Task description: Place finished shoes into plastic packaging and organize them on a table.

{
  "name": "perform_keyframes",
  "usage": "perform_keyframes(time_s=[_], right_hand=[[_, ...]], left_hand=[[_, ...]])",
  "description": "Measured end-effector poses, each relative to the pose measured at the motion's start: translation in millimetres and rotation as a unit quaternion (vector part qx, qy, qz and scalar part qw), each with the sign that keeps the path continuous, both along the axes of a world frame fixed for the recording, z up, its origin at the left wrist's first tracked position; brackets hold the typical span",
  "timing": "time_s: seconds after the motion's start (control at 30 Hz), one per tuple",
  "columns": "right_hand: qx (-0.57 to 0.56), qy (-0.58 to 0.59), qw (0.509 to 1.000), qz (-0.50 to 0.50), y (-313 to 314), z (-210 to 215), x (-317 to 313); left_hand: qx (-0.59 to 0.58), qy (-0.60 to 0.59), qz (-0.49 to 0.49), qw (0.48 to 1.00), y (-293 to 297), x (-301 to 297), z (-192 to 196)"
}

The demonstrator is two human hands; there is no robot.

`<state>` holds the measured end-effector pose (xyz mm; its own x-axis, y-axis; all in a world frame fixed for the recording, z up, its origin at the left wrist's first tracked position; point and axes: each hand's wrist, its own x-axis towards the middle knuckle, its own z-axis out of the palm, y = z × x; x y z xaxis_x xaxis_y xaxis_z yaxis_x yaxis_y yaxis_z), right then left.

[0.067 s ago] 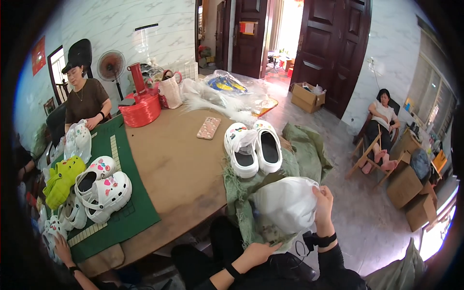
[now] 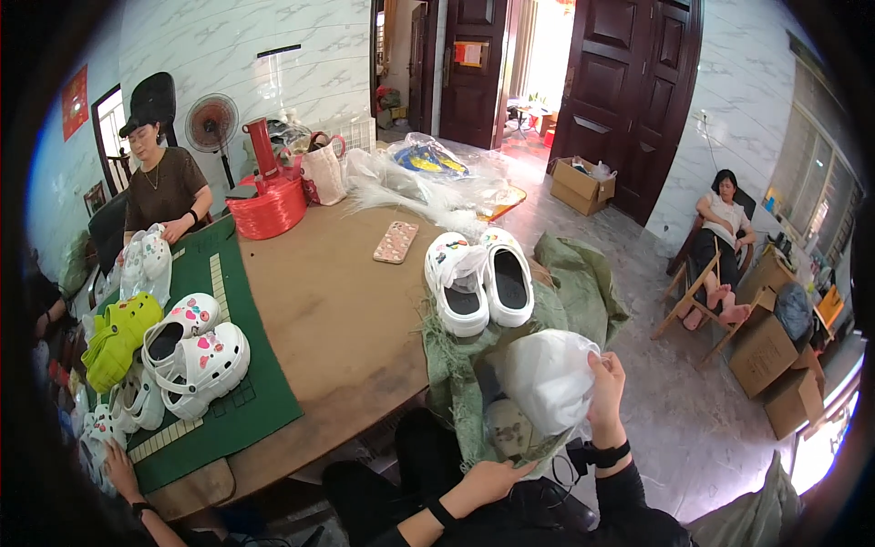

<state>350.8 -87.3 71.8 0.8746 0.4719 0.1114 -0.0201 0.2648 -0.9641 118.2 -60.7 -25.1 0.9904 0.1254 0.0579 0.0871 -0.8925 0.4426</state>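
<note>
My right hand (image 2: 605, 383) is closed on the edge of a white plastic bag (image 2: 550, 372), raised at the sack's mouth; what the bag holds cannot be made out. My left hand (image 2: 485, 485) lies lower, its fingers closed on the near edge of a green woven sack (image 2: 456, 415). Inside the sack, below the bag, a pale wrapped item (image 2: 509, 428) shows in part. Just beyond the bag, a pair of white clogs (image 2: 463, 290) with colourful charms stands on the sack's cloth at the table edge, with thin clear plastic over the left one.
The brown table (image 2: 319, 301) carries a phone (image 2: 396, 242), red twine (image 2: 266, 213) and clear plastic wrap (image 2: 437, 187). More white clogs (image 2: 208, 365) and lime-green clogs (image 2: 117, 342) lie on a green mat (image 2: 260, 410). Co-workers' hands handle shoes at the left. Another person (image 2: 725, 219) sits at right.
The white plastic bag has shifted up and to the right with my right hand, showing more of the pale item in the sack. My left hand stays almost in place.
</note>
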Motion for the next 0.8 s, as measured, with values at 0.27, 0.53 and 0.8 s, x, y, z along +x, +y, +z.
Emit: perform_keyframes(time_s=[0.27, 0.53, 0.8], right_hand=[[0.104, 0.034, 0.993, -0.035, 42, -1, 4], [-0.164, -0.307, 0.937, -0.009, 44, -35, -17], [-0.268, -0.506, 0.696, 0.432, 23, -153, 9]], left_hand=[[0.039, -0.079, -0.035, 0.996, -1, 1, 21], [0.004, -0.095, -0.030, 0.995, -1, 2, 16], [0.038, -0.050, -0.036, 0.997, -1, 4, 19]])
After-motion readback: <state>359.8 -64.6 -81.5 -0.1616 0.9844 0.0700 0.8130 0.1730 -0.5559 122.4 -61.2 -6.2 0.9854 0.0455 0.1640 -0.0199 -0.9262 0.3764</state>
